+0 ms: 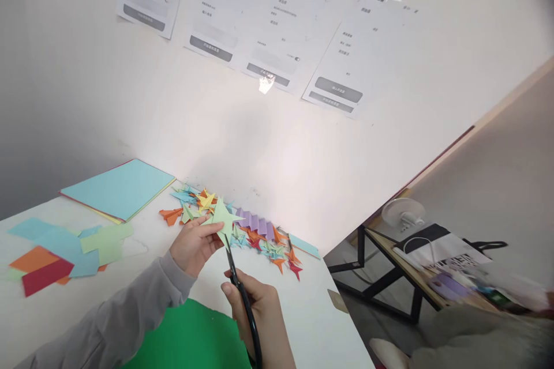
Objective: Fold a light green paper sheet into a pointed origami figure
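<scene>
Pinched in my left hand (197, 245) is a light green paper star (223, 216), its points spread out above the fingers. My right hand (257, 305) grips a pair of black-handled scissors (242, 291). The scissor blades point up at the lower edge of the star; whether they are biting into the paper I cannot tell. Below my hands lies a green sheet (190, 337) on the white table (311, 300). Behind the star, along the wall, several small folded paper shapes (277, 251) in orange, red, yellow and blue sit in a row.
At the back left is a stack of coloured paper (121, 184), blue on top. Loose paper scraps (47, 268) lie on the left. A purple pleated paper strip (255, 223) stands near the wall. Printed sheets (277, 17) hang above. On the right is a wooden side table (398, 262).
</scene>
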Demonstrator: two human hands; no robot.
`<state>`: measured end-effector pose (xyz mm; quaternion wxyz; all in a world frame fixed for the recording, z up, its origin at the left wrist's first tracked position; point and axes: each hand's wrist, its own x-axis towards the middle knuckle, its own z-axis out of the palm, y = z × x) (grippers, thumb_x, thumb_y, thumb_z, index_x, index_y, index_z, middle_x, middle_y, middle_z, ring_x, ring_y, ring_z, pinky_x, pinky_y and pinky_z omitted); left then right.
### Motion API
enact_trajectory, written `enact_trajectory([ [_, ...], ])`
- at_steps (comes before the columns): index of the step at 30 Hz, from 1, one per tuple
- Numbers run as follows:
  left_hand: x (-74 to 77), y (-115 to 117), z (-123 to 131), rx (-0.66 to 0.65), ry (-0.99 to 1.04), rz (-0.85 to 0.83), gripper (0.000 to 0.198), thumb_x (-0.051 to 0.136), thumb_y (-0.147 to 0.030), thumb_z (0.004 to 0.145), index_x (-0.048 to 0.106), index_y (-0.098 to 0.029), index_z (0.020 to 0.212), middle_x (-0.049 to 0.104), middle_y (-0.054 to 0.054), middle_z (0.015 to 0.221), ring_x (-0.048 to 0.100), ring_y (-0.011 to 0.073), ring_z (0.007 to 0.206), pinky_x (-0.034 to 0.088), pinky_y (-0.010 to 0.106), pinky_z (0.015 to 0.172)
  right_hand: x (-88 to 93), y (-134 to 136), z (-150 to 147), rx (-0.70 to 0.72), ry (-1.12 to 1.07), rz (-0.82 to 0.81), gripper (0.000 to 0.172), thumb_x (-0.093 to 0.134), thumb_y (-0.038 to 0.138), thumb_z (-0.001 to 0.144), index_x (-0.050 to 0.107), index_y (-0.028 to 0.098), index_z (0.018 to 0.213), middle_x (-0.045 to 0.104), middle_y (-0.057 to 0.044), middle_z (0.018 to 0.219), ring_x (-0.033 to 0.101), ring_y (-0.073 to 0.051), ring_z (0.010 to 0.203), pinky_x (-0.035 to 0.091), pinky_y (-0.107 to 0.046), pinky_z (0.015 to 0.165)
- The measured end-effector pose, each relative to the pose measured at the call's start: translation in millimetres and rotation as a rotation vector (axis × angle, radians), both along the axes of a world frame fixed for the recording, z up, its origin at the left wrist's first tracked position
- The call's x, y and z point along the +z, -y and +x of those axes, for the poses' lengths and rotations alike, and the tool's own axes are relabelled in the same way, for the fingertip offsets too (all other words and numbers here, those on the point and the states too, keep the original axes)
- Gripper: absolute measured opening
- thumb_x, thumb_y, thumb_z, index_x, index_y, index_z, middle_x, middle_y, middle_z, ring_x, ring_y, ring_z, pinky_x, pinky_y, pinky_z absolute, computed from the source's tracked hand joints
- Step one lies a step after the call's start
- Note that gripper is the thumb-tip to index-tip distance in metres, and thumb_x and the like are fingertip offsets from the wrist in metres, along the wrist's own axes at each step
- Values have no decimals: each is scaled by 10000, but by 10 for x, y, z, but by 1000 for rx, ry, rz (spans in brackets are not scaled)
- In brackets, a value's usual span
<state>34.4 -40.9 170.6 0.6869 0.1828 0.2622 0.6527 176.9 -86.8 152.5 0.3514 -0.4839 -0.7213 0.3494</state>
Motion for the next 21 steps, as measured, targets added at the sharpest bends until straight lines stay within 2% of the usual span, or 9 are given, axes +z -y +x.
enact_trajectory([
  [4,-183,30,-5,26,-85,-103,164,607,-22,662,528,-137,748,623,37,661,574,109,548,453,206,499,-225,1,-6,16,6,-24,392,501,466,773,650,105,799,367,36,510,341,-89,459,282,-203,422],
  [7,-368,32,-16,71,-107,-48,168,635,-36,651,534,-147,725,595,2,611,560,101,533,473,224,548,-426,-5,-3,36,-30,-6,379,535,455,760,655,104,842,401,35,538,357,-89,493,303,-204,456],
  [10,-549,1,-77,136,-126,-34,165,661,-60,642,544,-146,718,596,-2,621,552,91,521,460,207,522,-615,-8,54,65,-50,-57,405,549,462,746,655,108,910,462,31,540,408,-100,495,328,-205,456],
  [12,-653,-26,-141,180,-125,-38,151,655,-66,656,552,-151,724,608,-4,654,565,81,546,466,190,549,-731,-19,148,28,-12,-70,433,568,463,726,653,105,953,509,22,536,445,-115,482,350,-218,458],
  [13,-701,-35,-171,202,-109,-42,156,654,-58,655,559,-152,736,616,1,672,574,83,562,471,191,559,-788,-30,211,-45,15,-58,453,572,464,718,647,99,974,535,10,551,471,-130,494,368,-229,469],
  [15,-796,-36,-209,161,-65,-51,174,658,-50,652,557,-154,747,625,10,687,588,94,580,480,204,571,-901,-62,357,-314,109,15,467,524,452,749,622,87,1023,607,-43,652,549,-178,585,416,-259,536],
  [18,-953,2,-197,81,-42,-44,193,678,-60,639,533,-148,731,639,34,701,599,113,590,488,230,565,-1072,-112,559,-644,490,112,428,393,309,830,512,81,1172,638,-125,830,602,-243,753,432,-305,628],
  [21,-1117,49,-142,-36,-86,-8,214,720,-106,610,534,-133,711,635,44,668,597,120,570,477,229,536,-1212,-142,664,-764,788,143,405,344,210,846,488,47,1188,623,-181,901,608,-269,819,423,-322,668],
])
